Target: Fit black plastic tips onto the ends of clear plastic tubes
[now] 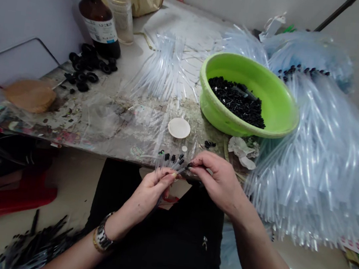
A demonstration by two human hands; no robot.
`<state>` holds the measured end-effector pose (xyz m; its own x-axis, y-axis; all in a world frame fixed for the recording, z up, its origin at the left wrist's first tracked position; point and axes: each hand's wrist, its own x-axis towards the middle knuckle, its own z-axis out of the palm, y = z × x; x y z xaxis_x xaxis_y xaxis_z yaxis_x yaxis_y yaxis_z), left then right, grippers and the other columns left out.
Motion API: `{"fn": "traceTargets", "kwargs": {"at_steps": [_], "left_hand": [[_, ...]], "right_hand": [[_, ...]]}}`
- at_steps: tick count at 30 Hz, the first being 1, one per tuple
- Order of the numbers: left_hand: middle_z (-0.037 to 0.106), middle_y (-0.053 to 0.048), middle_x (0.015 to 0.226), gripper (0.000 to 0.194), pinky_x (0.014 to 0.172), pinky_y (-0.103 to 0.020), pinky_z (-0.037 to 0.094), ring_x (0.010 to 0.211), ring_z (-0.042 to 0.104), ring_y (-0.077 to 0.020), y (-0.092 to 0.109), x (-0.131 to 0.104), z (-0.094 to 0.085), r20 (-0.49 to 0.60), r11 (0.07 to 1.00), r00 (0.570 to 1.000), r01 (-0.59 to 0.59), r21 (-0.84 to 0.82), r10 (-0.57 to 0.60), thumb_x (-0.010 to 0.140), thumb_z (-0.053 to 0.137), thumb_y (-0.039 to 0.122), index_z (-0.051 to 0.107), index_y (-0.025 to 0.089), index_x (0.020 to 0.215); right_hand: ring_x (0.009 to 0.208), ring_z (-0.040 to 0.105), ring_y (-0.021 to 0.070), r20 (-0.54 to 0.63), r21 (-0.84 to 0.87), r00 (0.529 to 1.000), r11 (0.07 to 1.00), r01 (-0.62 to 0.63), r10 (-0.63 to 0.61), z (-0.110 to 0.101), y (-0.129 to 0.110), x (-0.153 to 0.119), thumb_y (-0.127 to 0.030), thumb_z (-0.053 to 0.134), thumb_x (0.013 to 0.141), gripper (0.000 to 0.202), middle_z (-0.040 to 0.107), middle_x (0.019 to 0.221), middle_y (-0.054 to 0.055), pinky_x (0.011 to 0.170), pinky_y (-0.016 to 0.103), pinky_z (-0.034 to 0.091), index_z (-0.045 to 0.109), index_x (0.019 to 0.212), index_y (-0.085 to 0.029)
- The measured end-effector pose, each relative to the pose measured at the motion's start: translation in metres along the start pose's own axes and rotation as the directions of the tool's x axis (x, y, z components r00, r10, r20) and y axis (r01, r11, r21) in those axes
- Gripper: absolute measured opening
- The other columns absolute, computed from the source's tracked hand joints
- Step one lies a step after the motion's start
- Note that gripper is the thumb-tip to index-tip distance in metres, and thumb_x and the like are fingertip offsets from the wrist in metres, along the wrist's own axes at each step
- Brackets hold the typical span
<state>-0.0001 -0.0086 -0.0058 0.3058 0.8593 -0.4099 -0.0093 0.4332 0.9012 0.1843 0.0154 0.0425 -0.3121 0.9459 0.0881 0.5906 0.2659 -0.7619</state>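
Near the table's front edge, my left hand point(156, 184) is closed on several thin clear tubes point(177, 164), whose upper ends stick out past the fingers. Small black caps point(173, 157) sit on some of those ends. To the right, my right hand point(215, 176) pinches a small black cap point(190, 165) at the end of one tube, so the two hands nearly meet. A white round lid point(179, 128) lies just beyond them. The green basin point(252, 67) behind my right hand holds many small black pieces point(236, 102).
Bundled clear tubes point(324, 162) hang over the right side; more loose tubes point(164, 68) lie at the back. A brown bottle point(98, 18), a clear cup point(122, 19) and black round parts point(84, 67) stand at left. Crumpled paper point(242, 151) lies below the basin.
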Motion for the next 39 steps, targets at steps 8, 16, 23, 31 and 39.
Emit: {"fn": "traceTargets", "kwargs": {"at_steps": [8,16,23,31,39], "left_hand": [[0.047,0.004,0.056,0.028,0.05,-0.02,0.035,0.053,0.04,-0.0103,0.001,0.0,0.0,0.014,1.0,1.0,0.012,0.015,-0.012,0.084,0.055,0.043,0.062,0.016,0.081],[0.044,0.006,0.054,0.029,0.047,-0.018,0.033,0.049,0.037,-0.0083,0.002,-0.002,0.003,0.013,0.996,0.997,0.075,-0.048,-0.075,0.082,0.058,0.045,0.058,0.017,0.077],[0.042,0.006,0.053,0.023,0.048,-0.019,0.032,0.05,0.037,-0.0093,0.002,-0.002,0.003,-0.004,0.998,0.998,0.057,0.006,-0.057,0.083,0.057,0.039,0.057,0.017,0.076],[0.042,0.005,0.059,0.025,0.054,-0.019,0.036,0.056,0.04,-0.0097,-0.003,-0.002,0.004,0.04,1.0,0.999,0.025,-0.007,-0.025,0.084,0.055,0.036,0.052,0.017,0.069],[0.043,0.006,0.057,0.024,0.052,-0.02,0.033,0.054,0.038,-0.0092,-0.002,0.0,0.002,0.059,0.996,0.998,-0.002,0.091,-0.004,0.086,0.053,0.036,0.055,0.016,0.072]], "right_hand": [[0.069,0.053,0.0132,0.066,0.055,0.996,0.997,-0.055,0.052,-0.002,0.003,-0.002,-0.015,0.054,0.085,0.012,0.058,0.072,-0.001,0.066,0.025,0.039,0.055,0.073,-0.019],[0.068,0.054,0.0135,0.014,0.161,0.986,0.973,-0.165,0.165,0.008,0.005,-0.01,-0.015,0.056,0.083,0.011,0.058,0.07,-0.002,0.066,0.026,0.04,0.055,0.072,-0.02],[0.067,0.052,0.0139,-0.077,0.098,0.991,0.99,-0.105,0.113,0.018,0.004,-0.019,-0.012,0.057,0.083,0.016,0.056,0.069,-0.002,0.064,0.025,0.038,0.052,0.069,-0.021],[0.069,0.054,0.0144,-0.102,0.067,0.987,0.991,-0.115,0.122,0.026,0.006,-0.024,-0.011,0.056,0.083,0.016,0.057,0.071,0.0,0.066,0.025,0.039,0.052,0.07,-0.02],[0.07,0.053,0.013,0.003,0.269,0.967,0.931,-0.248,0.257,0.018,0.011,-0.025,-0.018,0.057,0.082,0.007,0.058,0.072,-0.002,0.068,0.025,0.04,0.058,0.075,-0.019]]}}
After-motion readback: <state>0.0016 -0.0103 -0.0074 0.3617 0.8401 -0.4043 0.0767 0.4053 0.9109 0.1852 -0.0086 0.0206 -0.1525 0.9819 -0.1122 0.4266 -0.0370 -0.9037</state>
